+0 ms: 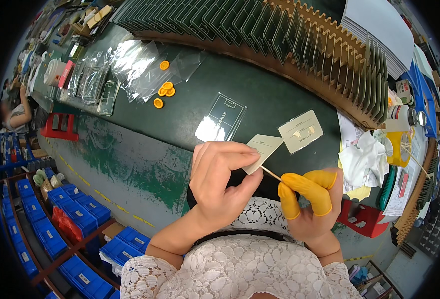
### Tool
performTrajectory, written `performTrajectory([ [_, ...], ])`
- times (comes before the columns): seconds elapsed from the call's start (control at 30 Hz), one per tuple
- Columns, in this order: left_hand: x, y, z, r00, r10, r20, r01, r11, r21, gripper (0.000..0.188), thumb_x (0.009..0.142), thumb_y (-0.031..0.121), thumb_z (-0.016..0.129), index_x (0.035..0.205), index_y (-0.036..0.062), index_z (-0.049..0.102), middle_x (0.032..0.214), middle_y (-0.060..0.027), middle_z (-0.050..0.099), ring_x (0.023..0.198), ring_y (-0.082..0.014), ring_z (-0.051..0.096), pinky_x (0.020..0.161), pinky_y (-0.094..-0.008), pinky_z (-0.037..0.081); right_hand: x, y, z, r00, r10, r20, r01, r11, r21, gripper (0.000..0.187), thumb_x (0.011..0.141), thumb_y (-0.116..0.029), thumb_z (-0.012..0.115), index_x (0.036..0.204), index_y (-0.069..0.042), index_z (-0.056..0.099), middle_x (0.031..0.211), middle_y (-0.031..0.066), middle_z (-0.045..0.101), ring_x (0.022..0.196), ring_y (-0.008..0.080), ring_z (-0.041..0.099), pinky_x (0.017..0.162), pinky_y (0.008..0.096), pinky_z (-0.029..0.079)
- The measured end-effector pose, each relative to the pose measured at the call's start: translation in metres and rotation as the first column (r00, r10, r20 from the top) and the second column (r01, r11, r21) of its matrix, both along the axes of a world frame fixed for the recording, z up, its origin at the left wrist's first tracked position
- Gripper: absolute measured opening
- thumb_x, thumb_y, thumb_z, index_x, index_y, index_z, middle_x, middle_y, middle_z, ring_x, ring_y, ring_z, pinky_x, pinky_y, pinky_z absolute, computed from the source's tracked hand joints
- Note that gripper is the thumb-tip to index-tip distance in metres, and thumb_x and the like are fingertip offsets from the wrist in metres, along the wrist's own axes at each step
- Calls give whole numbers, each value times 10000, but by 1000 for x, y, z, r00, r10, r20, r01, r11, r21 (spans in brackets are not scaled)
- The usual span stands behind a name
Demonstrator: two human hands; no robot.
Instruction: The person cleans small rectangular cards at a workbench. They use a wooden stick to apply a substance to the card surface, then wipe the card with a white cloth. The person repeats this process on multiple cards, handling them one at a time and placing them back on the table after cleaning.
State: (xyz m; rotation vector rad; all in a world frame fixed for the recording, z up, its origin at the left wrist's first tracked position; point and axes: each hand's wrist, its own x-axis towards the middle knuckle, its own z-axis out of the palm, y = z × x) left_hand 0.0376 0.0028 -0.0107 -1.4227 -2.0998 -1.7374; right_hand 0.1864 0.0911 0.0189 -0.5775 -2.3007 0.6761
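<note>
- The pale card (pixel 265 148) sits in the person's left hand (pixel 219 180), above the near part of the bench, tilted, its long axis seeming to slant from upper right to lower left; fingertips hide part of it.
- It lies up and to the left of the right hand (pixel 313 202), whose thin stick (pixel 271 174) points at its lower edge; whether the tip touches, I can't tell.
- It looks flat, cream-coloured and sparsely printed.
- The left hand pinches it between thumb and fingers; the right, wearing yellow finger cots (pixel 315 191), closes its fingertips on the stick.
- Just beyond, a second pale card (pixel 302 132), patchily marked, lies on the green bench (pixel 180 113).
- Farther off stands a rack of dark cards (pixel 250 25).
</note>
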Motion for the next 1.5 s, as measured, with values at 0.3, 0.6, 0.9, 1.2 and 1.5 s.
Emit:
performTrajectory([
  [0.3,-1,1,-1,1000,2,-6,-2,1000,7,313,614,-44,764,878,49,624,876,-66,673,743,-233,601,672,-328,409,-1,-3,1,998,63,11,-63,998,-5,392,652,-95,843,1015,-137,701,873,4,553,757,216,475,641,317,366],
  [0.6,-1,0,-3,1000,0,-4,0,1000,8,304,625,-40,768,879,48,625,874,-70,671,742,-235,598,672,-328,403,-1,-4,-1,996,85,18,-85,996,-9,384,658,-110,846,1012,-142,701,873,0,554,750,214,471,655,329,362],
  [0.9,-1,1,-1,1000,6,-4,-6,1000,2,302,629,-33,765,891,46,637,862,-71,664,730,-233,591,666,-328,401,0,-4,2,995,88,39,-87,996,-9,381,659,-104,843,1010,-143,701,876,3,551,752,216,473,658,330,366],
  [1.2,-6,0,12,997,18,-76,-24,996,-85,266,654,-100,744,876,28,673,814,-75,644,718,-206,597,650,-288,442,5,4,12,1000,-14,-8,14,999,-50,359,666,-39,830,996,-109,707,865,29,538,787,213,479,640,300,397],
  [1.5,-4,-1,15,996,0,-91,-11,993,-115,274,634,-89,734,880,21,683,790,-67,642,712,-203,600,653,-289,440,2,5,4,1000,3,9,-3,1000,6,352,683,-61,825,1007,-119,700,890,33,549,770,220,478,639,318,381],
])
